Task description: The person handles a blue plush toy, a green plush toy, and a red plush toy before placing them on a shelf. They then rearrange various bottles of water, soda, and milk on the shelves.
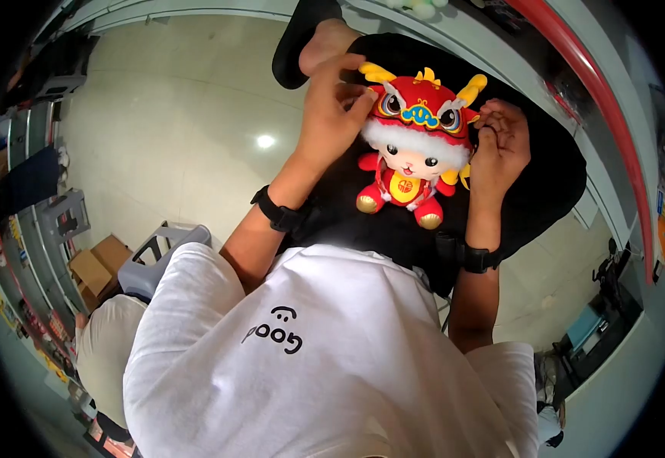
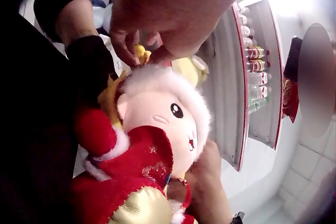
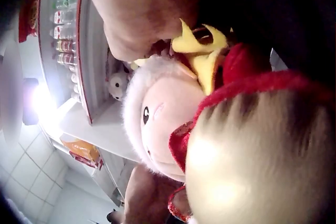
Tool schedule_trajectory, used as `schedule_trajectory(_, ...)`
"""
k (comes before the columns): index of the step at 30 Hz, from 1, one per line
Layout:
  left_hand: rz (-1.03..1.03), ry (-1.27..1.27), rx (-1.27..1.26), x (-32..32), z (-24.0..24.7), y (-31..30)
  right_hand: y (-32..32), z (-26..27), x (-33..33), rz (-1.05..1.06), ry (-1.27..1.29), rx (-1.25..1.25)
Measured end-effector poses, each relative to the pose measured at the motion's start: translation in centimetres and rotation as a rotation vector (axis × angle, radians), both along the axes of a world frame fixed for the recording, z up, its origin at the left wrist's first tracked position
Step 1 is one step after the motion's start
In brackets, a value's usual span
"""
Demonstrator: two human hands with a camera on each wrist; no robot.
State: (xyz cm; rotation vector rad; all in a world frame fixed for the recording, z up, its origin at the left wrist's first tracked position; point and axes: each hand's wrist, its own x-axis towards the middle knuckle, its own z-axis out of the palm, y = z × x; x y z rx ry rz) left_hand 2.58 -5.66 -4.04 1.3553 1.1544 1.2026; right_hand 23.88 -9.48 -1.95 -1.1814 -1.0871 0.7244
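Note:
A plush doll [image 1: 416, 164] in a red outfit with gold feet sits upright on the person's black-trousered lap, facing the person. On its head is a red dragon hat [image 1: 426, 98] with yellow horns and a white fluffy brim. At the hat's left side, the left hand [image 1: 334, 111] pinches the edge by the ear between thumb and fingers. The right hand [image 1: 502, 143] has its fingers curled and grips the hat's opposite side. In the left wrist view, fingertips meet around a small yellow and red part above the fluffy brim [image 2: 157, 79]. The right fingertips are partly hidden in the right wrist view.
Beyond the knees runs a shelf with a red edge [image 1: 588, 69]; bottles [image 2: 256, 71] stand on it. A grey stool [image 1: 161, 256] and cardboard boxes [image 1: 102, 263] are behind at the left. A foot in a black slipper [image 1: 293, 49] rests across the lap's far side.

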Motion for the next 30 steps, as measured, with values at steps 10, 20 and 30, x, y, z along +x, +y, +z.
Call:
schedule_trajectory(10, -0.106, -0.253, -0.367, -1.0, -1.0, 0.6, 0.2, 0.1, -0.1, 0.011, -0.131, -0.065)
schedule_trajectory(20, -0.27, -0.073, -0.1, -1.2, -1.4, 1.3, 0.5, 0.6, 0.7, 0.106, -0.311, -0.121)
schedule_trajectory(30, -0.252, -0.078, -0.068, -1.0, -1.9, 1.5, 0.5, 0.8, 0.8, 0.178, -0.242, -0.229)
